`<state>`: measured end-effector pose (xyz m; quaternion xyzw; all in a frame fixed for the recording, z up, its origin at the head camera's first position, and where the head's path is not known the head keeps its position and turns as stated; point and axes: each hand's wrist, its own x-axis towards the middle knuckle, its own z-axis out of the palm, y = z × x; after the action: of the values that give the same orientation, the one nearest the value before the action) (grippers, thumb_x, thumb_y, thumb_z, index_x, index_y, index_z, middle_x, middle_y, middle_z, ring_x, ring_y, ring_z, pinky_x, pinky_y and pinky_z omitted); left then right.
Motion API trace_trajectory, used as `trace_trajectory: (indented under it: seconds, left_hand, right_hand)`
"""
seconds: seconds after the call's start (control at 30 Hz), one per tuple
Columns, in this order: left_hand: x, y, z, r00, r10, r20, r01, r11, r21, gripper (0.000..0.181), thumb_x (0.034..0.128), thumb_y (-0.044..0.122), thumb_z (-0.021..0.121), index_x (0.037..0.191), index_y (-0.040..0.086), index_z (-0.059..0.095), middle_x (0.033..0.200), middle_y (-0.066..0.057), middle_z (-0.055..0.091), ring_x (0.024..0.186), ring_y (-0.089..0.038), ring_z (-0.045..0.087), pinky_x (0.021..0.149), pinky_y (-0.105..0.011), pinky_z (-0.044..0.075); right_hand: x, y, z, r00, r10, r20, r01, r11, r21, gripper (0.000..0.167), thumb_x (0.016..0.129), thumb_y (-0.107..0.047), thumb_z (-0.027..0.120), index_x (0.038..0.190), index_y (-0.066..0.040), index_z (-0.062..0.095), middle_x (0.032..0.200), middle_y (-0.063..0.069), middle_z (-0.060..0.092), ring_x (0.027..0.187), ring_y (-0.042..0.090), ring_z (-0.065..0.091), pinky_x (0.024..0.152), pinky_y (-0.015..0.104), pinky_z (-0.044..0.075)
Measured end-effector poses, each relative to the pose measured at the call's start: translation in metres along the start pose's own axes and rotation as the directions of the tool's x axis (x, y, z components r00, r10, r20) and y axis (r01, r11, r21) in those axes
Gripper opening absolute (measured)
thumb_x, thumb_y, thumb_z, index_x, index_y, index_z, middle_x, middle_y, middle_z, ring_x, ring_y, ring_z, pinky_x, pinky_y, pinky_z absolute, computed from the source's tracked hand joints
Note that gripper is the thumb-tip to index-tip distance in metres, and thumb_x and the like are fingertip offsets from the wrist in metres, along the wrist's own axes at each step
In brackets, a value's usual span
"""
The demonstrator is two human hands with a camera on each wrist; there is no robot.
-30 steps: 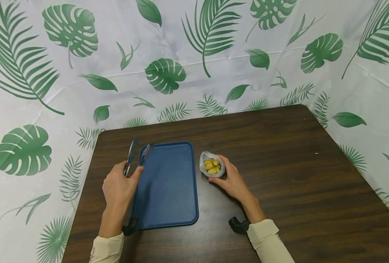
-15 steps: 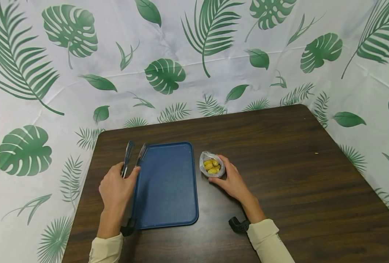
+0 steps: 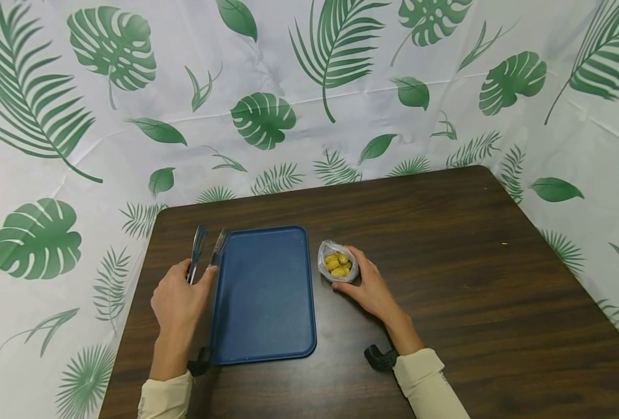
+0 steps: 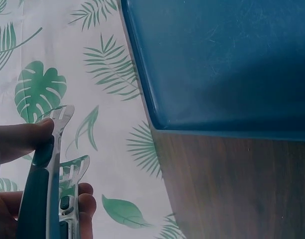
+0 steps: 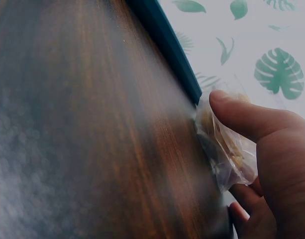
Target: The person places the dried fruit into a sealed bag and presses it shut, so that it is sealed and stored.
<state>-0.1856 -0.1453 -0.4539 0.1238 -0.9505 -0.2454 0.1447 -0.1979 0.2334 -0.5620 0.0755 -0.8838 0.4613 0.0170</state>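
My left hand [image 3: 177, 297] grips a pair of metal tongs [image 4: 40, 194] with dark grips, thumb on one arm and fingers on the other. The two arms of the tongs stand apart, with nothing between their tips. They hang by the left edge of a blue tray [image 3: 264, 291]. To the right of the tray, my right hand [image 3: 368, 288] holds a clear plastic bag [image 3: 324, 256], thumb on the near side and fingers round the far side. Several small yellow pieces [image 3: 338, 264] show in its open top; their kind is unclear.
A dark wood table [image 3: 445, 262] carries everything, its far edge against a white leaf-print cloth [image 3: 194, 93]. A tiny pale speck [image 3: 504, 243] lies on the table to the right. Black wrist devices [image 3: 380, 358] are worn on both forearms.
My left hand has shifted left with the tongs, from over the tray's upper left corner to its left edge. The right hand and the bag have stayed put.
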Motion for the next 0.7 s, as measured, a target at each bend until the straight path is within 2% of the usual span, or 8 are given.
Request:
trace_trajectory:
  seconds: [0.7]
  left_hand:
    - [0.0025, -0.0064, -0.0017, 0.999, -0.054, 0.01, 0.053, 0.998, 0.038, 0.058, 0.0921, 0.043, 0.075, 0.127, -0.003, 0.067, 0.116, -0.028, 0.071, 0.101, -0.055, 0.067, 0.078, -0.068, 0.048]
  right_hand:
    - [0.0008, 0.0029, 0.0011, 1.0, -0.002, -0.005, 0.001, 1.0, -0.005, 0.09, 0.082, -0.037, 0.088, 0.156, -0.03, 0.036, 0.151, 0.011, 0.053, 0.14, 0.04, 0.048, 0.112, 0.066, 0.037]
